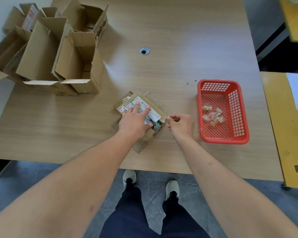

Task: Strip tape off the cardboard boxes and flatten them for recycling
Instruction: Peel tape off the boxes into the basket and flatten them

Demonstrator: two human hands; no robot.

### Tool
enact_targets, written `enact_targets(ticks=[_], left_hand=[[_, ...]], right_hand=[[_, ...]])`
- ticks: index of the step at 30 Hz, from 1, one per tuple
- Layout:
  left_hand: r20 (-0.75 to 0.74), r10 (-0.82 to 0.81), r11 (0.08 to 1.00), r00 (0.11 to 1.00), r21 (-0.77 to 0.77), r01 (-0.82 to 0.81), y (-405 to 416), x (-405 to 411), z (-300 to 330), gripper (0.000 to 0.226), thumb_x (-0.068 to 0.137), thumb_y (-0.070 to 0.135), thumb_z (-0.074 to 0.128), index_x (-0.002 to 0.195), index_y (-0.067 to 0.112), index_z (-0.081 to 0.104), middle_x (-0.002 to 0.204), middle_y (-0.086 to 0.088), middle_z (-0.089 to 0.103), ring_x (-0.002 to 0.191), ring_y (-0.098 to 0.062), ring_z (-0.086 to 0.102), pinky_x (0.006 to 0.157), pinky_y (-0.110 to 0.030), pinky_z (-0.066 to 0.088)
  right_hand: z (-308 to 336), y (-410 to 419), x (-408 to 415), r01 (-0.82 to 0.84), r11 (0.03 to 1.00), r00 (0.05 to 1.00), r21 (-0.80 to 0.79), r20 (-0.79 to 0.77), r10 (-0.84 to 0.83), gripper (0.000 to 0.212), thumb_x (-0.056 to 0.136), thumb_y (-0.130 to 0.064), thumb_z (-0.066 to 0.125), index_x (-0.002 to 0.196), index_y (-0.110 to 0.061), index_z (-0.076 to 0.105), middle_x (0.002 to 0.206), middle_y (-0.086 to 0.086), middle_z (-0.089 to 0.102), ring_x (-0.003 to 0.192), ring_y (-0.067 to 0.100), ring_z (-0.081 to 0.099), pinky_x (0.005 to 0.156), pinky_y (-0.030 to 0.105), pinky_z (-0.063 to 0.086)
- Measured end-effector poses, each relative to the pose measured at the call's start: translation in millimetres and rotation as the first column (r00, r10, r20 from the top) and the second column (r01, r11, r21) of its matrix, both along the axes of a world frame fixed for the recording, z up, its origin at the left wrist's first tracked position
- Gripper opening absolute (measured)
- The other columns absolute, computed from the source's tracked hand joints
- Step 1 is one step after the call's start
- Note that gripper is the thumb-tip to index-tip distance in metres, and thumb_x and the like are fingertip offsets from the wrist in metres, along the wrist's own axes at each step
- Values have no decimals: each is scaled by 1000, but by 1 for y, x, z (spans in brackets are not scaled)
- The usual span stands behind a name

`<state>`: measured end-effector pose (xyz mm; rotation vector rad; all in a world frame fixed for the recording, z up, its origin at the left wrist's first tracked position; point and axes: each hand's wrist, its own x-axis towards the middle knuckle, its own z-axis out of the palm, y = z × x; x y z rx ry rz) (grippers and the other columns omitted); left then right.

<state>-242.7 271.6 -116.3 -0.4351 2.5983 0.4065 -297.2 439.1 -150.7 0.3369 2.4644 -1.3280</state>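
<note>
Left hand flat, fingers straight, pressing small box near table front edge; right hand pinches tape at box corner.

Counts: 1 small flattened cardboard box at table centre w/ 1 white shipping label on top. Open cardboard boxes clustered at 10 o'clock, approx 4, overlap makes exact no. unclear. 1 red basket at 3 o'clock, holding several tape scraps, too crumpled to count. 1 cable grommet at 12. 2 hands, 2 shoes.
</note>
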Motion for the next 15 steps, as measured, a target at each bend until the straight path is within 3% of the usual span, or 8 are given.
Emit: enact_targets(ticks=[4, 6, 10, 15], left_hand=[[-4, -1, 1000, 1000, -3, 1, 0, 0, 0, 74, 100, 58, 50, 160, 45, 9, 171, 2, -6, 157, -28, 1, 122, -51, 23], [-6, -2, 1000, 1000, -8, 2, 0, 0, 0, 74, 100, 58, 50, 160, 45, 9, 171, 2, -6, 157, -28, 1, 122, -51, 25], [-10, 1, 1000, 1000, -18, -1, 1, -1, -2, 75, 99, 58, 51, 160, 46, 9, 171, 2, -5, 157, -28, 2, 122, -52, 27], [1, 22, 1000, 1000, -17, -22, 3, -4, -3, 76, 99, 58, 51, 160, 45, 7, 171, 1, -6, 157, -29, 2, 122, -51, 25]], right_hand=[[9, 0, 5, -150, 983, 986, 103, -64, 157, 16, 82, -35, 84, 79, -20, 78, 66, -8, 65, 61, 9, 57, 62, 25, 43], [9, -1, 7, -148, 980, 985, 136, -66, 158, 16, 77, -32, 88, 81, -20, 79, 67, -8, 64, 64, 12, 59, 62, 26, 42], [12, -5, 10, -91, 970, 990, 226, -82, 112, 13, 88, -30, 80, 84, -18, 81, 85, 3, 76, 83, 24, 68, 71, 29, 44], [8, -5, 22, -247, 907, 888, 342, -293, 353, 13, 91, -13, 72, 79, -10, 75, 83, 5, 69, 78, 27, 64, 65, 31, 39]])
